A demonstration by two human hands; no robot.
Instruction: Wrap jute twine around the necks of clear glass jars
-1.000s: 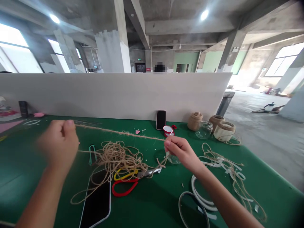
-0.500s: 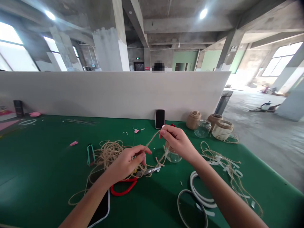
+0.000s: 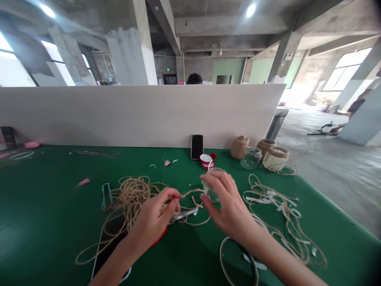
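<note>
My left hand (image 3: 154, 216) pinches a strand of jute twine (image 3: 135, 194) just above the tangled pile on the green table (image 3: 44, 206). My right hand (image 3: 228, 206) is closed around a small clear glass jar (image 3: 212, 186), with the twine running from the left hand's pinch toward it. Red-handled scissors (image 3: 175, 218) lie under my left hand, mostly hidden. A dark phone (image 3: 107, 242) lies flat beneath the twine near my left forearm.
A white partition (image 3: 139, 115) closes the table's far side; a phone (image 3: 197, 146) leans on it. A red-and-white tape roll (image 3: 206, 160), twine-wrapped jars (image 3: 275, 158) and a clear jar (image 3: 251, 157) stand behind. Loose twine and white strips (image 3: 282, 214) lie right; a hoop (image 3: 235, 258) lies near. A person's head shows above the partition.
My left hand came in from the far left to the twine pile. My right hand dropped from holding the strand up and closed on the small glass jar. The stretched strand is now slack.
</note>
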